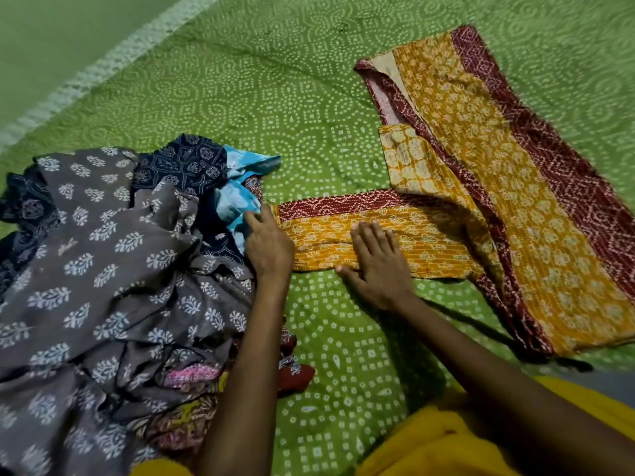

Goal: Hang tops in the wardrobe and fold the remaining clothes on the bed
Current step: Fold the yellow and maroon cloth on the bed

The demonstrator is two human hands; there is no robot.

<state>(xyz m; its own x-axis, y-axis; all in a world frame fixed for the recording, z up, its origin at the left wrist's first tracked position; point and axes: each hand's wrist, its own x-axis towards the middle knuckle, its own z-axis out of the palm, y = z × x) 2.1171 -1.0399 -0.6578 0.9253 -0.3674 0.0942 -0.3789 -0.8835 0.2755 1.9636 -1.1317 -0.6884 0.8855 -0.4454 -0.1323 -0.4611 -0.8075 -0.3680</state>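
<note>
Strip: a plain green band [51, 39] fills the far left corner, edged by a pale dotted stripe [113, 60] running diagonally; whether it is sheet border or wall, cannot tell.
Sheet: a green bedsheet [275, 97] with white dotted rings and squares covers the whole bed, lightly creased near the middle.
Pile: a heap of unfolded clothes [113, 269] lies at the left on the sheet; a grey piece with white leaf print is on top, a dark blue printed piece [185, 163] and a light blue one [240, 187] at its far edge, bits of pink and red at its near edge.
Left hand: the left hand [269, 245] rests at the pile's right edge, fingers loosely bent and close together, tips touching the light blue cloth and the end of the sleeve; a pinch cannot be made out.
Sleeve: the kurta's sleeve [343, 228] lies flat across the sheet between the hands.
Right hand: the right hand [378, 262] presses flat on the sleeve, fingers straight and slightly spread, thumb out along its near edge.
Kurta: a yellow-and-maroon printed kurta [498, 187] is spread flat at the right, body folded lengthwise.
Lap: yellow cloth [446, 438] of the person's own clothing at the bottom.
</note>
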